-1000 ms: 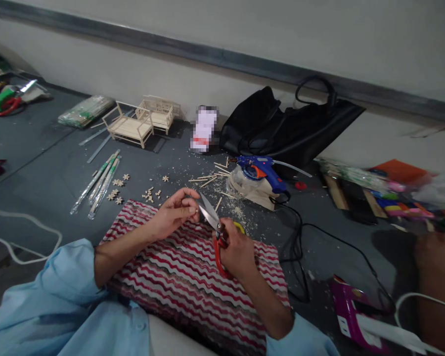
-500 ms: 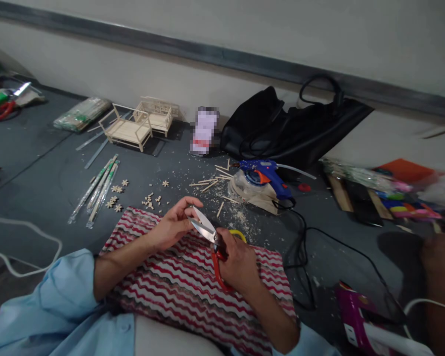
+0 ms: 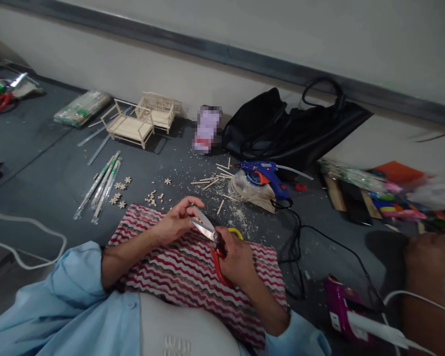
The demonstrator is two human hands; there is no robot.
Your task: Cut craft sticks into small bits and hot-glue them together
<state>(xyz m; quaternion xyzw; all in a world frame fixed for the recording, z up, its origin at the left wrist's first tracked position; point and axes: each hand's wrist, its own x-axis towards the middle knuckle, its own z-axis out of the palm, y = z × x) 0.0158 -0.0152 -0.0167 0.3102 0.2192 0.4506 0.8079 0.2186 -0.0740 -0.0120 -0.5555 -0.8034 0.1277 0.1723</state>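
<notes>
My right hand (image 3: 237,257) is wrapped round the handles of a pair of scissors (image 3: 208,231), one loop red and the other yellow. The blades are slightly apart and point up and left, toward my left hand (image 3: 175,221). That hand is closed in a pinch right at the blade tips, its index finger curled above them. Whatever it pinches is too small to make out. Below both hands a red, white and grey wavy-striped cloth (image 3: 170,277) lies across my lap. Just beyond my left hand are small cut wooden bits (image 3: 154,199) and little wooden flower shapes (image 3: 119,186).
A blue glue gun (image 3: 265,173) rests on a clear roll, with thin sticks (image 3: 203,181) and shavings beside it. Small wooden furniture models (image 3: 129,127), a phone (image 3: 206,129) and a black bag (image 3: 267,123) stand by the wall. Another person's arm (image 3: 428,277) is at right.
The camera view has tilted and shifted slightly. My hands and the scissors keep nearly the same pose. More of the other person's arm shows at right.
</notes>
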